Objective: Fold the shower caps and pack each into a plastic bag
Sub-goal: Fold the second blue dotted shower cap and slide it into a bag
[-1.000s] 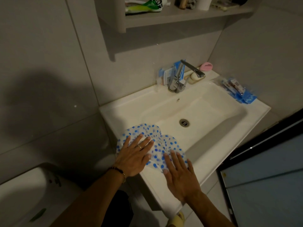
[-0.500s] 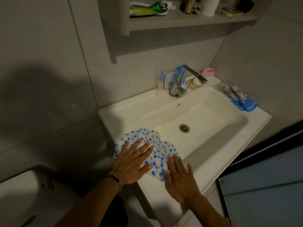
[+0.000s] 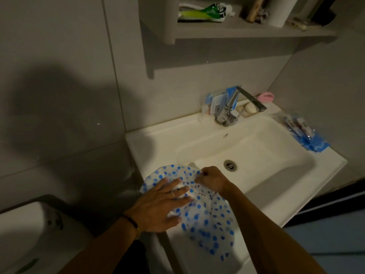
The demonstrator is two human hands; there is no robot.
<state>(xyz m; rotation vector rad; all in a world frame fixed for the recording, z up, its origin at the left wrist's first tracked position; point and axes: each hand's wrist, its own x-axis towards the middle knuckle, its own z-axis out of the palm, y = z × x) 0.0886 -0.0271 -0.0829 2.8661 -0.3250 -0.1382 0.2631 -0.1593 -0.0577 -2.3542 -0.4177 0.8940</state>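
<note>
A clear shower cap with blue dots (image 3: 205, 220) lies spread over the front left corner of the white sink (image 3: 276, 186). My left hand (image 3: 162, 204) lies flat on the cap's left part with fingers spread, pressing it down. My right hand (image 3: 212, 179) reaches across to the cap's far edge near the basin and pinches that edge between its fingertips. A plastic bag with blue packed items (image 3: 302, 133) rests on the sink's right rim.
A chrome faucet (image 3: 235, 107) stands at the back of the sink, with blue packets (image 3: 215, 101) behind it and a soap dish (image 3: 248, 109) and pink item (image 3: 265, 95) to its right. A wall shelf (image 3: 237, 30) holds a toothpaste tube. A toilet (image 3: 29, 234) stands at lower left.
My right hand left the cap's near edge, moved forward across it and pinched the far edge. The left hand stayed pressed on the cap. The camera has moved closer.
</note>
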